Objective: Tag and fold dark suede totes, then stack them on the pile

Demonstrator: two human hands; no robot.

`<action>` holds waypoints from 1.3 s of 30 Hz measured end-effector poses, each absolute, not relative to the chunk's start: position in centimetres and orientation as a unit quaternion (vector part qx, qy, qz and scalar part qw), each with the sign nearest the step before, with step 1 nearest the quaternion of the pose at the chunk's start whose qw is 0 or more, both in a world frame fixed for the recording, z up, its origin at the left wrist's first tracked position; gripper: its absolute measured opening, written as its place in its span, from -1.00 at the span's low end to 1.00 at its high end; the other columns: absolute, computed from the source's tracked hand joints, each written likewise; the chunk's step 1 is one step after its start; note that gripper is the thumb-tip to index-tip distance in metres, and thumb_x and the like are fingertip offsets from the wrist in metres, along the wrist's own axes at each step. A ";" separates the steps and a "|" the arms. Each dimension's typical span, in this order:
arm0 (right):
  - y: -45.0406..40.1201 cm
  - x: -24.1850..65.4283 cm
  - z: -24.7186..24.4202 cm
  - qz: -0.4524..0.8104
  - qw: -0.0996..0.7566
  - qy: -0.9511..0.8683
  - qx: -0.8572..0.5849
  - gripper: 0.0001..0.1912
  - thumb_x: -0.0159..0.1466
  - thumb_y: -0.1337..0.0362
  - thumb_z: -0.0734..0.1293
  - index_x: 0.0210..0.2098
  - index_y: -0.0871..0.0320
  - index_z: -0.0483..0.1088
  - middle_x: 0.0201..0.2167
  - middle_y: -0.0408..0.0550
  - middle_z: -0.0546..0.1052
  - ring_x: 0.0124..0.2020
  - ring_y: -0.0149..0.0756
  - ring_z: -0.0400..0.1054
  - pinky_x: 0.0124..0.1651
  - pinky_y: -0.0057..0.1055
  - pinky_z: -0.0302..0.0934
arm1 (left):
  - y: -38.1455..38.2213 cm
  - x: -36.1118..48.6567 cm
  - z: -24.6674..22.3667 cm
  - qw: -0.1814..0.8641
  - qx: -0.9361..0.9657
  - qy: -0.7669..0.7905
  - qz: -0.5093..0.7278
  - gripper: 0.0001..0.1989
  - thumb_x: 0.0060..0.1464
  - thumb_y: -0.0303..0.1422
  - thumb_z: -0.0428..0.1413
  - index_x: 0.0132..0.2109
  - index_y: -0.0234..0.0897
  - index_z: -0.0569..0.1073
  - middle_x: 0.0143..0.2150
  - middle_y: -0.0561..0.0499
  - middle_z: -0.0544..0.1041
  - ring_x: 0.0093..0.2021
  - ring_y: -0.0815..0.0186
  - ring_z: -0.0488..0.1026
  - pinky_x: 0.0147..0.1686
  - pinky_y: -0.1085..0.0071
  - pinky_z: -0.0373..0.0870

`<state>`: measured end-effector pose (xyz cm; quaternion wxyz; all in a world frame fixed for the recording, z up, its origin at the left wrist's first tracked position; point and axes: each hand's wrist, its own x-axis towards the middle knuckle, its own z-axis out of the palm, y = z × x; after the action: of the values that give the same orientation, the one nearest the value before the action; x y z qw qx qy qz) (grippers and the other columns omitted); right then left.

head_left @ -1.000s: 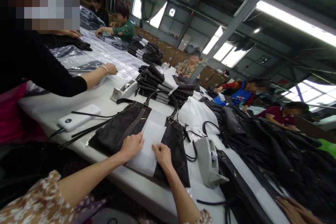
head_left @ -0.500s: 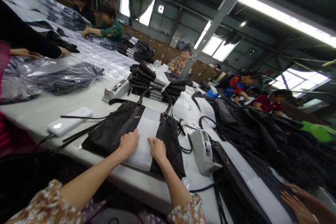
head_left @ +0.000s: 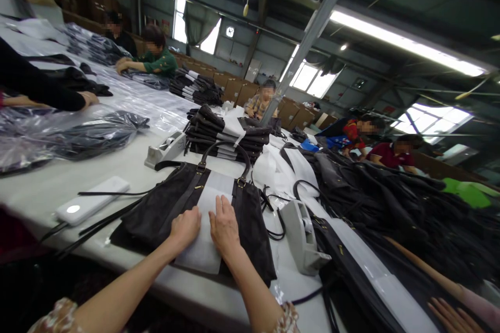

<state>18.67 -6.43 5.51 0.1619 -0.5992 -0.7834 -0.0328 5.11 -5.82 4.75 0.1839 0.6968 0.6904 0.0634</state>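
Seemingly to keep the white strip (head_left: 205,244) smooth across the dark bag (head_left: 156,208), which lies by the near edge of the table (head_left: 125,158), the right hand (head_left: 225,229) rests flat, fingers extended, while the left hand (head_left: 185,226) curls, any pinch impossible to tell.

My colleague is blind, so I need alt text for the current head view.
A person's left hand and right hand rest on a white strip across a dark handbag on a white table. A tape dispenser stands right of the handbag, with stacked dark bags and other people beyond.
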 end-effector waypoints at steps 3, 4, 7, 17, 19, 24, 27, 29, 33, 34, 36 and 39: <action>-5.6 18.3 4.1 0.018 0.139 -0.802 -0.580 -0.48 0.36 0.23 0.09 0.28 0.24 0.06 0.31 0.16 0.07 0.32 -0.10 -0.06 0.28 -0.13 -0.07 | -5.6 5.1 4.5 0.189 0.696 0.690 0.062 -0.67 0.28 -0.30 -0.23 -0.12 -0.32 0.39 -0.24 -0.24 0.56 -0.19 0.00 0.55 -0.23 0.16 0.42; -5.4 18.3 3.6 0.032 0.131 -0.804 -0.579 -0.48 0.36 0.20 0.08 0.29 0.20 0.06 0.33 0.12 0.05 0.33 -0.10 -0.08 0.28 -0.10 -0.09 | -5.5 5.0 4.4 0.189 0.698 0.688 0.061 -0.68 0.27 -0.31 -0.23 -0.12 -0.32 0.39 -0.24 -0.24 0.56 -0.19 0.01 0.55 -0.24 0.17 0.42; -5.1 18.6 2.5 0.057 0.115 -0.804 -0.581 -0.46 0.38 0.11 0.04 0.31 0.07 0.01 0.36 0.01 -0.03 0.35 -0.12 -0.16 0.30 -0.05 -0.17 | -5.2 4.8 4.3 0.189 0.700 0.686 0.062 -0.70 0.27 -0.31 -0.20 -0.11 -0.32 0.39 -0.24 -0.23 0.56 -0.19 0.04 0.55 -0.24 0.20 0.43; -4.3 19.1 1.6 0.097 0.066 -0.796 -0.593 -0.39 0.35 0.15 0.07 0.35 0.05 -0.14 0.38 -0.07 -0.15 0.38 -0.14 -0.31 0.31 -0.03 -0.22 | -7.3 6.3 3.5 0.001 0.817 0.523 0.245 -0.43 0.25 -0.16 -0.14 0.31 -0.32 0.08 0.31 -0.25 0.15 0.30 0.03 0.09 0.22 0.09 0.10; -3.9 19.3 1.5 0.128 0.068 -0.786 -0.601 -0.40 0.35 0.18 0.05 0.35 0.07 -0.13 0.37 -0.06 -0.09 0.38 -0.16 -0.29 0.31 -0.03 -0.21 | -7.3 6.6 2.1 0.013 0.841 0.490 0.227 -0.25 0.18 0.03 -0.13 0.34 -0.40 0.02 0.35 -0.30 0.04 0.34 -0.04 -0.03 0.23 0.07 0.04; -3.0 19.8 1.0 0.211 0.222 -0.743 -0.595 -0.45 0.31 0.33 0.04 0.29 0.15 0.07 0.29 -0.01 0.15 0.33 -0.23 -0.08 0.33 -0.11 -0.18 | -7.1 6.8 0.2 0.054 0.838 0.521 0.156 -0.13 0.10 0.18 -0.19 0.35 -0.37 0.03 0.34 -0.38 0.03 0.34 -0.10 -0.05 0.22 0.05 0.00; -2.9 20.4 1.0 0.251 0.305 -0.712 -0.580 -0.45 0.23 0.40 0.09 0.22 0.17 0.21 0.22 0.01 0.27 0.28 -0.25 0.07 0.33 -0.17 -0.10 | -7.3 6.9 0.6 0.068 0.837 0.525 0.142 -0.17 0.11 0.18 -0.21 0.34 -0.28 0.07 0.36 -0.36 0.00 0.35 -0.10 -0.09 0.22 0.04 -0.04; -3.3 21.4 1.7 0.254 0.328 -0.698 -0.584 -0.45 0.23 0.38 0.11 0.21 0.14 0.20 0.18 0.00 0.33 0.23 -0.28 0.16 0.28 -0.22 0.02 | -7.5 7.0 0.8 0.076 0.834 0.529 0.134 -0.20 0.11 0.18 -0.20 0.32 -0.25 0.11 0.36 -0.35 -0.02 0.35 -0.11 -0.10 0.23 0.04 -0.07; -6.4 27.0 5.5 0.263 0.412 -0.636 -0.598 -0.44 0.25 0.20 0.18 0.23 0.14 0.16 0.10 0.05 0.41 0.11 -0.25 0.32 0.14 -0.25 0.22 | -7.7 7.2 0.9 0.083 0.824 0.547 0.124 -0.20 0.09 0.18 -0.15 0.31 -0.25 0.14 0.37 -0.38 -0.05 0.35 -0.15 -0.11 0.23 0.04 -0.09; -7.5 29.2 6.9 0.253 0.434 -0.614 -0.610 -0.43 0.23 0.16 0.21 0.21 0.16 0.18 0.08 0.08 0.42 0.09 -0.23 0.33 0.12 -0.26 0.24 | -7.7 7.2 0.9 0.084 0.822 0.550 0.122 -0.19 0.09 0.18 -0.14 0.32 -0.25 0.13 0.37 -0.38 -0.05 0.35 -0.16 -0.12 0.23 0.04 -0.09; -9.8 34.1 9.8 0.193 0.452 -0.562 -0.665 -0.42 0.20 0.10 0.23 0.17 0.20 0.24 0.03 0.13 0.46 0.03 -0.20 0.38 0.08 -0.25 0.26 | -7.8 7.3 0.9 0.087 0.821 0.551 0.118 -0.20 0.08 0.18 -0.13 0.32 -0.24 0.13 0.37 -0.39 -0.05 0.35 -0.16 -0.12 0.22 0.04 -0.08; -13.1 41.3 13.0 0.073 0.429 -0.472 -0.767 -0.43 0.19 0.08 0.21 0.11 0.27 0.31 -0.06 0.18 0.51 -0.06 -0.14 0.43 0.05 -0.22 0.26 | -7.9 7.2 1.0 0.089 0.823 0.550 0.113 -0.21 0.09 0.15 -0.10 0.32 -0.25 0.13 0.36 -0.41 -0.05 0.35 -0.16 -0.12 0.21 0.04 -0.07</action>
<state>41.31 -13.12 12.98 0.4293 -0.7667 -0.4718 0.0728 7.24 -7.87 0.97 0.0892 0.8228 0.5497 0.1135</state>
